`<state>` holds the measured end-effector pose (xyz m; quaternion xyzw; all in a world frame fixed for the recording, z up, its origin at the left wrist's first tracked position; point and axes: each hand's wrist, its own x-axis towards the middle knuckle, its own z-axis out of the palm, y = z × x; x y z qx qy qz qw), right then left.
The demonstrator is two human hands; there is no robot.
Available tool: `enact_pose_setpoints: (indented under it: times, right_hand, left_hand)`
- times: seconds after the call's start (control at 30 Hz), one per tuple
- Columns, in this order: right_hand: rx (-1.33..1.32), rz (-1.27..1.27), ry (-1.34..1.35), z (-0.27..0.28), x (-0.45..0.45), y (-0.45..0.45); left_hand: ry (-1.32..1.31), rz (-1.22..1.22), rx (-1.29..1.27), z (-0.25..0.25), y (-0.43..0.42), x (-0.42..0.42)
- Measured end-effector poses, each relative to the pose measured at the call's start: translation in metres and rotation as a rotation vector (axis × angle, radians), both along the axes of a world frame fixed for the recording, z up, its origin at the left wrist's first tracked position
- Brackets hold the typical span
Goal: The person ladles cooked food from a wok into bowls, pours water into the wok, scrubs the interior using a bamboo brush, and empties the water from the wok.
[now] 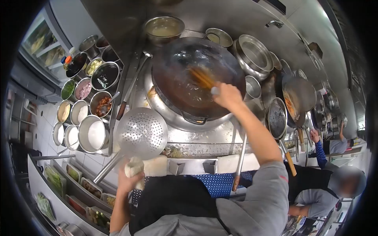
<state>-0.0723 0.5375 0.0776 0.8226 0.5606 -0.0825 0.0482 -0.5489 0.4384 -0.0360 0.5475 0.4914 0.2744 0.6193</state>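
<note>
My right hand [228,96] is closed around a bamboo wok brush [201,78], whose bristles are blurred inside the big dark wok [169,94]. Some liquid glints at the bottom of the wok. Lower left, my left hand [126,179] grips a folded whitish cloth [134,168] near the counter's front edge. Right beside it lies a large perforated strainer [142,133], its metal handle [109,167] slanting down to the left. A long-handled ladle [136,76] rests to the left of the wok.
Metal pots of ingredients, one of them a sauce pot [105,76], crowd the left side. Behind the wok stands a steel bowl [164,28]. Pans, including a small black wok [277,118], line the right side. A co-worker [315,188] stands there.
</note>
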Motion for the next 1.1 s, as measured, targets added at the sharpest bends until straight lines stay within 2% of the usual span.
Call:
enact_pose_setpoints:
  times: [0.07,0.1,0.13,0.17,0.27,0.3,0.33,0.4,0.47,0.53,0.6,0.67,0.73,0.8,0.83,0.87,0.9,1.0,1.1]
  right_hand:
    - [0.088,-0.08,-0.104,-0.015,0.046,0.03]
    - [0.178,-0.127,-0.049,-0.024,0.067,0.059]
    - [0.264,-0.223,0.114,-0.021,0.072,0.089]
    - [0.251,-0.232,0.379,0.002,0.052,0.1]
    - [0.293,-0.245,0.365,0.003,-0.016,0.107]
    - [0.307,-0.309,0.459,-0.007,-0.031,0.102]
    - [0.177,-0.296,0.556,0.017,-0.061,0.076]
    - [0.153,-0.19,0.452,0.002,-0.084,0.041]
    - [0.067,-0.054,0.371,0.022,-0.094,-0.008]
    - [-0.063,0.062,0.315,0.042,-0.072,-0.049]
    - [-0.176,0.11,0.064,0.059,-0.04,-0.07]
    - [-0.226,-0.021,-0.153,0.057,0.002,-0.062]
    - [-0.107,-0.104,-0.202,0.035,0.055,-0.016]
    - [-0.087,-0.146,-0.13,0.036,0.053,0.055]
    - [0.026,-0.187,0.028,0.026,0.049,0.083]
    - [-0.013,-0.145,0.096,0.021,0.034,0.108]
    - [0.103,-0.207,0.164,0.017,0.005,0.114]
    - [0.206,-0.233,0.207,-0.012,-0.048,0.085]
    - [0.002,-0.044,0.177,0.004,-0.069,0.016]
  left_hand:
    - [-0.03,0.067,-0.027,0.024,0.001,0.007]
    - [-0.042,0.095,-0.043,0.033,0.003,0.01]
    - [-0.023,0.084,-0.017,0.033,0.006,0.012]
    - [-0.002,0.068,0.0,0.032,0.008,0.013]
    - [0.099,-0.03,0.114,0.02,0.007,0.018]
    - [0.141,-0.105,0.142,0.023,0.011,0.022]
    - [0.18,-0.179,0.171,0.025,0.015,0.026]
    - [0.134,-0.245,0.141,0.033,0.017,0.036]
    - [0.077,-0.274,0.108,0.031,0.015,0.034]
    - [0.006,-0.254,0.077,0.022,0.014,0.03]
    - [0.069,-0.196,0.11,0.016,0.01,0.019]
    - [0.077,-0.136,0.1,0.012,0.004,0.006]
    - [0.019,-0.077,0.061,0.013,0.0,-0.002]
    - [0.025,-0.055,0.063,0.02,0.0,0.0]
    - [0.057,-0.071,0.035,0.023,-0.002,-0.001]
    - [0.094,-0.092,0.006,0.028,-0.005,-0.005]
    - [0.109,-0.087,0.005,0.038,-0.007,0.0]
    - [0.083,-0.099,0.056,0.031,-0.016,-0.004]
    - [0.021,-0.089,0.077,0.02,-0.021,-0.017]
